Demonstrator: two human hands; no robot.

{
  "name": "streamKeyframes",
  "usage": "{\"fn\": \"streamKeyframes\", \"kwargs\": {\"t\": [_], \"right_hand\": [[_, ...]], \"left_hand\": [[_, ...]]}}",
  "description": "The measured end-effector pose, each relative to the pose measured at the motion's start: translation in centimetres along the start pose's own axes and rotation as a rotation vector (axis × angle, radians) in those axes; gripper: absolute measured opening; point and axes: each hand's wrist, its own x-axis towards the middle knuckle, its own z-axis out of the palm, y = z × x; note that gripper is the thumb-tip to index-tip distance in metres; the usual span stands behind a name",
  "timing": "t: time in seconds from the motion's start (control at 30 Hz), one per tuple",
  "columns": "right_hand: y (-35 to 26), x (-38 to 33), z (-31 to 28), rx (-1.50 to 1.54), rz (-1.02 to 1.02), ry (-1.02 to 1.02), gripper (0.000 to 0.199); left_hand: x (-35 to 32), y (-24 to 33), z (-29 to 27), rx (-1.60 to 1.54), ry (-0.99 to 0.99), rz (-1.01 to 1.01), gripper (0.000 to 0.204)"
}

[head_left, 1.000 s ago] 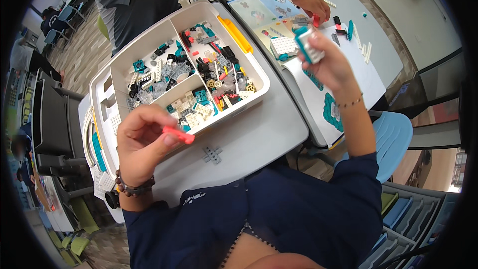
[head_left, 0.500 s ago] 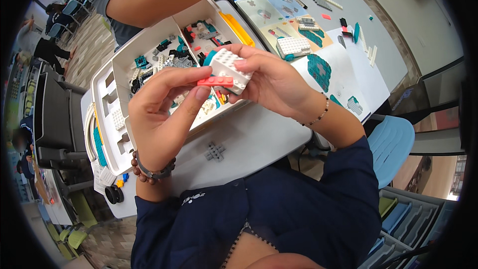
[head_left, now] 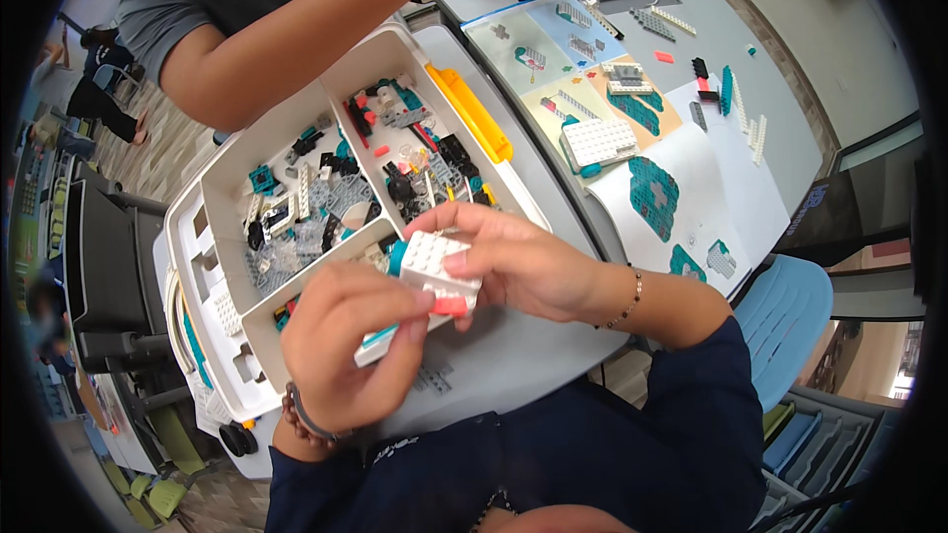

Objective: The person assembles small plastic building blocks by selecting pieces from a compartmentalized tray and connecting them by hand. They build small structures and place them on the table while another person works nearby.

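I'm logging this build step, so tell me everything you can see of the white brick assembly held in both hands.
The white brick assembly is a small blocky build of plastic toy bricks, studded on its upper face, with a teal part at its upper left end, a red piece at its lower right edge and a thin teal strip underneath. It is tilted and held above the grey table, in front of the parts tray. The left hand grips it from below, and the right hand covers it from the right, fingers pressing on top.

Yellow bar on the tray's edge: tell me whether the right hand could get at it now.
Probably not freely: the right hand is gripping the white block assembly together with the left hand. The yellow bar itself lies uncovered.
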Motion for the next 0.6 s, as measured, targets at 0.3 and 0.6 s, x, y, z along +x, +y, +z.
{"fn": "streamKeyframes", "kwargs": {"t": [0.3,0.6], "right_hand": [[-0.77,0.44,-0.44,0.044,0.065,-0.02,0.04],[-0.22,0.86,-1.03,0.021,0.03,-0.078,0.04]], "left_hand": [[-0.12,0.16,0.36,0.339,-0.104,0.078,0.031],[-0.49,0.11,0.7,0.439,-0.06,0.095,0.026]]}}
